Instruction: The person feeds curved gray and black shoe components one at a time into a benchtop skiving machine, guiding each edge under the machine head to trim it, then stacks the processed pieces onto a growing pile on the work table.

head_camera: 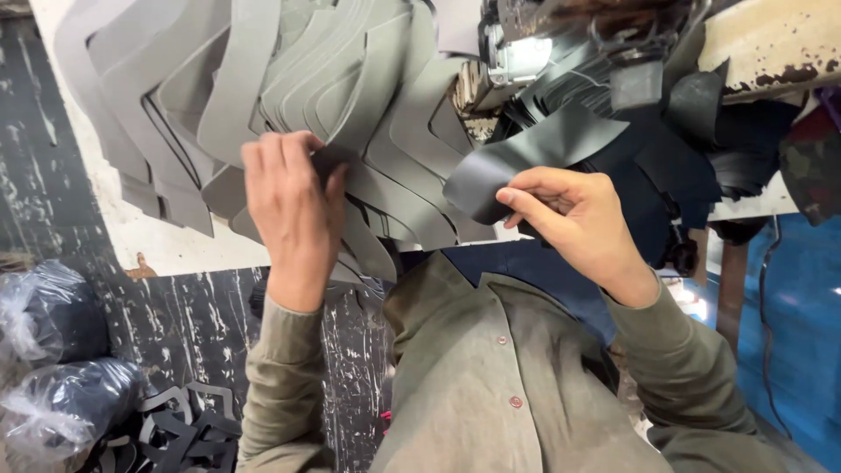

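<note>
Left hand [293, 206] grip pinching grey cutouts [289, 88] | right hand [574, 219] grip pinching dark strip [526, 153]

**Worktable and load**

Pale, scuffed worktable [158, 241] carried a fanned heap of grey V-shaped cut pieces [263, 96], overhanging its near edge. Darker black pieces [701, 149] lay piled at its right end. Sewing machine [526, 44] stood behind them.
</note>
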